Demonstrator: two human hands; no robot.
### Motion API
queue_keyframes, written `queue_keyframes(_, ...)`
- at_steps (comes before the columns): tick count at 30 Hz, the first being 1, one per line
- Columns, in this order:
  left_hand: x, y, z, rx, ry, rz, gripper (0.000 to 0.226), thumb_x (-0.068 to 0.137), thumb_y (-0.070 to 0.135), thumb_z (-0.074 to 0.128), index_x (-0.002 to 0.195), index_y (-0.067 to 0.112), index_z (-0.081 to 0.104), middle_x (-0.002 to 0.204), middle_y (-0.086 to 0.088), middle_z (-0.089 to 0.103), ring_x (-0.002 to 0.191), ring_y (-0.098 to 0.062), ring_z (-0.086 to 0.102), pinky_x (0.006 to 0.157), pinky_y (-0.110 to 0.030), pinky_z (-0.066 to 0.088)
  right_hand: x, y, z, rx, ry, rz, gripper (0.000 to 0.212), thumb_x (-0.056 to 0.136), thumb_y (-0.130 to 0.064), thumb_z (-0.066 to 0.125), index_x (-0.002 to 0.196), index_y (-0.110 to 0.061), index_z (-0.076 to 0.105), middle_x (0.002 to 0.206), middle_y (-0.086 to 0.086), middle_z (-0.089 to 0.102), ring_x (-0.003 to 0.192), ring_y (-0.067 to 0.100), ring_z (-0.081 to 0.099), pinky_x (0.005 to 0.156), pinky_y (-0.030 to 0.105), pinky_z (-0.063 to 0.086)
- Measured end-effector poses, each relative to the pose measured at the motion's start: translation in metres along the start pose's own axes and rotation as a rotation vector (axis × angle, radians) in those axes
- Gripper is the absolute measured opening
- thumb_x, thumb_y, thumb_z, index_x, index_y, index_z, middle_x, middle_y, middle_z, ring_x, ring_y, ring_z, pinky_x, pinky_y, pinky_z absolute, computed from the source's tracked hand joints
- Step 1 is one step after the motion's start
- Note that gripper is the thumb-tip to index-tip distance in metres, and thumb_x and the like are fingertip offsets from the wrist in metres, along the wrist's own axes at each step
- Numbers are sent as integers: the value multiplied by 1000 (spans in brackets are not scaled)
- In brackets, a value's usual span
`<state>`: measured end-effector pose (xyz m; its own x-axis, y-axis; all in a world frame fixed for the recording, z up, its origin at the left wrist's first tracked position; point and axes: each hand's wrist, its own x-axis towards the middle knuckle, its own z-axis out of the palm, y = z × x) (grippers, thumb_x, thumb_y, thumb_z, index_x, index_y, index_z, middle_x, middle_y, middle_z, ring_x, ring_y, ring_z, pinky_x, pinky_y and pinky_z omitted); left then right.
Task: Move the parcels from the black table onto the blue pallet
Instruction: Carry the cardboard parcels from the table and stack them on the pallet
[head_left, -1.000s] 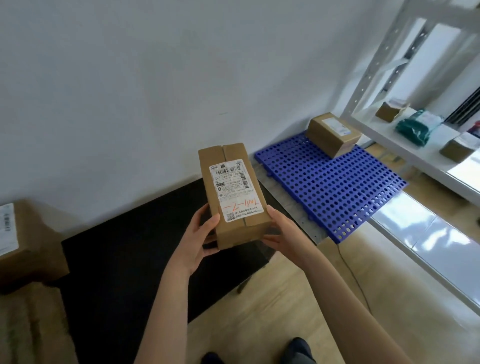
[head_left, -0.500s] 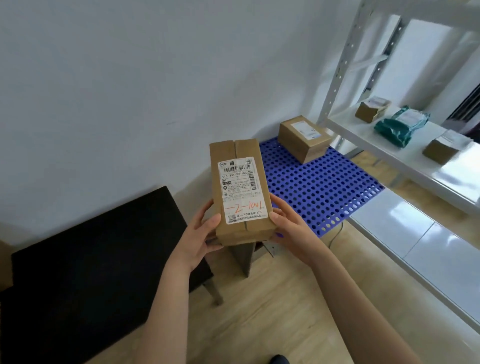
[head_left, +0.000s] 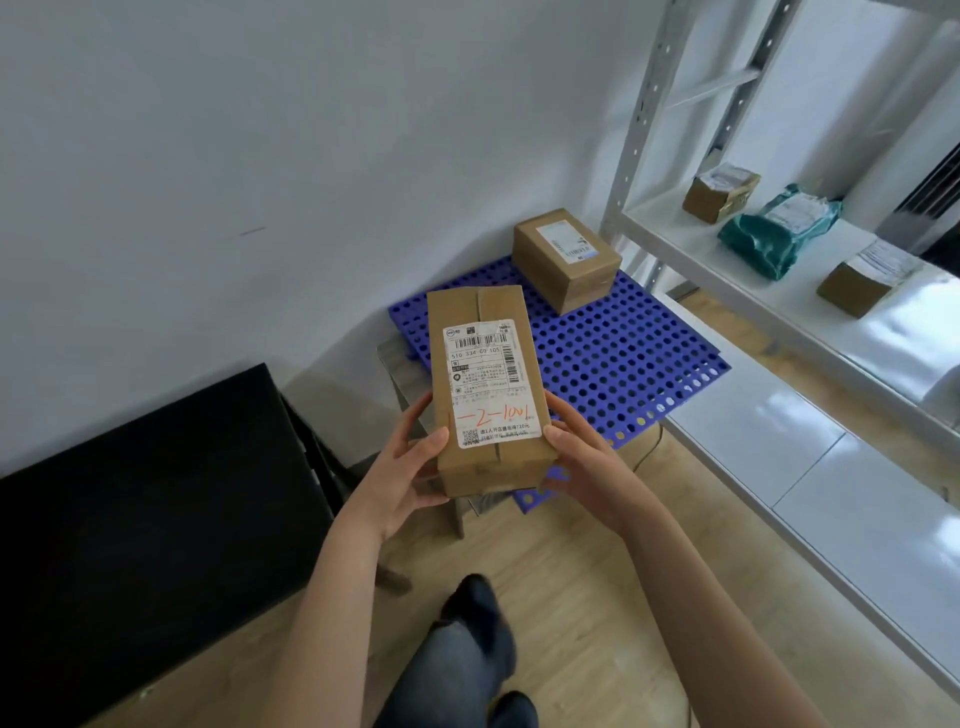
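I hold a long brown cardboard parcel with a white label and red handwriting in front of me, above the near left corner of the blue pallet. My left hand grips its near left side, thumb on top. My right hand grips the near right side the same way. A second brown parcel sits on the pallet's far corner by the wall. The black table lies at the lower left; no parcels show on the part in view.
A white metal shelf rack runs along the right, carrying two small brown boxes and a green bag. A grey stool-like stand sits between table and pallet. My leg steps over the wooden floor.
I have turned and stepped right with the parcel, away from the black table. The pallet is nearer and the parcel now hangs over its near corner. A leg has come into view.
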<state>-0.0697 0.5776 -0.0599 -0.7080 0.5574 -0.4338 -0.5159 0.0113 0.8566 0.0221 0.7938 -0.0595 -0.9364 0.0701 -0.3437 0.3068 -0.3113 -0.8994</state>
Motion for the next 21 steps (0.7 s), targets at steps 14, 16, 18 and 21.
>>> queue_keyframes(14, 126, 41, -14, -210, -35, -121, 86, 61, 32, 76, 138, 41, 38, 135, -12, 48, 121, -40, 48, 89, -68, 45, 120, -63, -35, -170, -35, 141, 54, 75, -48, 68, 126, -50, 50, 121, -8, 64, 106, 19, 68, 83, 40, 58)
queue_keyframes(16, 139, 50, -20, -200, -16, -134, 80, 63, 33, 75, 134, 44, 40, 133, -11, 48, 119, -41, 49, 86, -66, 48, 136, -70, -36, -141, -38, 153, 55, 74, -46, 68, 126, -49, 51, 119, -10, 66, 103, 19, 69, 79, 38, 59)
queue_keyframes(18, 152, 58, -24, -194, -7, -143, 77, 60, 35, 79, 128, 46, 44, 130, -10, 50, 118, -41, 50, 85, -65, 49, 149, -74, -39, -109, -36, 153, 55, 73, -46, 69, 126, -48, 52, 119, -10, 67, 104, 19, 69, 78, 38, 59)
queue_keyframes(21, 168, 66, -24, -191, 4, -159, 79, 54, 38, 82, 124, 47, 47, 129, -9, 54, 116, -41, 52, 80, -63, 52, 163, -78, -46, -71, -35, 168, 54, 72, -47, 70, 124, -47, 54, 125, -5, 64, 109, 23, 66, 86, 45, 57)
